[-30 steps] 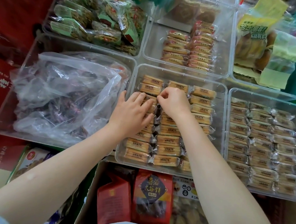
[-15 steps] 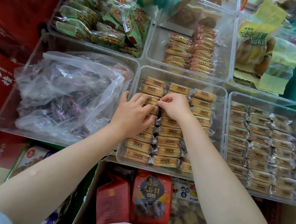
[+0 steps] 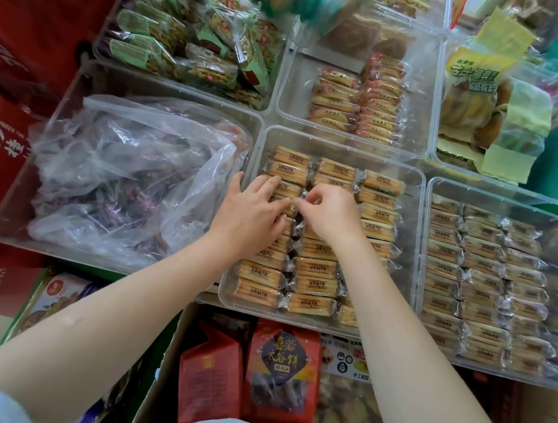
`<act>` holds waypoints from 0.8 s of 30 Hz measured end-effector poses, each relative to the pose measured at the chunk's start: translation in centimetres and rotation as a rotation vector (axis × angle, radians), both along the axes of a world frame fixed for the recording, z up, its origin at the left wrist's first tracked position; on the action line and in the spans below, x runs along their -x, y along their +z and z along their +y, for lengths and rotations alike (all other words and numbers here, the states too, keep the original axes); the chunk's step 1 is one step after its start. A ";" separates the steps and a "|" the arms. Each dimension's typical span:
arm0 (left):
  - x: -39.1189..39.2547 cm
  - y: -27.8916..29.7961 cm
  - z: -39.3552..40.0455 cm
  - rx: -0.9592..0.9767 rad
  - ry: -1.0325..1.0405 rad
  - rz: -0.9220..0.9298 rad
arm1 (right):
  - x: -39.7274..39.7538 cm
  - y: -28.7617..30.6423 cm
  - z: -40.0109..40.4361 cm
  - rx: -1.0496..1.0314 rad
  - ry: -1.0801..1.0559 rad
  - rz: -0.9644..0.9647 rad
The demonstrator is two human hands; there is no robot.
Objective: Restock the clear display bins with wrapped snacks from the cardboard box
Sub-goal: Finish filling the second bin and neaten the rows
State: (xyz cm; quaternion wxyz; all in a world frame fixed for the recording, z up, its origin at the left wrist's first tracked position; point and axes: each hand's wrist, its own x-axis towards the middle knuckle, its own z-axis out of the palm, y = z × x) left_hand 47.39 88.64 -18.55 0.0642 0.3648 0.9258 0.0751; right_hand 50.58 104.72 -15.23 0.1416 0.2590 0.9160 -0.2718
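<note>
A clear display bin point(image 3: 416, 205) in the middle holds three rows of tan wrapped snacks point(image 3: 311, 285). Both my hands are inside it, over the far part of the left and middle rows. My left hand point(image 3: 249, 217) lies on the left row with its fingers bent over the packets. My right hand point(image 3: 327, 213) has its fingers curled and pinches the crimped end of a wrapped snack where the two rows meet. The cardboard box point(image 3: 158, 381) stands below the bin's near edge, with red snack bags point(image 3: 282, 366) in it.
A bin with a crumpled clear plastic bag point(image 3: 126, 174) sits to the left. Another full bin of tan snacks point(image 3: 483, 284) is on the right. Behind are bins of green-wrapped snacks point(image 3: 192, 43), red-wrapped snacks point(image 3: 358, 99) and yellow-labelled pastries point(image 3: 482, 95). Red packaging point(image 3: 16, 46) lines the left side.
Both hands have drawn slightly nearer along the rows, and the right fingertips now meet the left hand at the gap between the two rows. The camera tilted a little.
</note>
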 end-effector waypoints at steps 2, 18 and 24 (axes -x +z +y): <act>0.0 0.0 0.0 0.002 0.002 -0.010 | -0.4 -0.4 -0.9 -0.071 0.044 -0.123; 0.0 0.3 -0.1 -0.043 0.019 -0.095 | -0.8 -1.1 -1.4 0.188 -0.171 -0.117; 0.1 0.7 -0.1 0.042 -0.005 -0.086 | 1.6 0.5 -1.7 -0.192 0.032 -0.248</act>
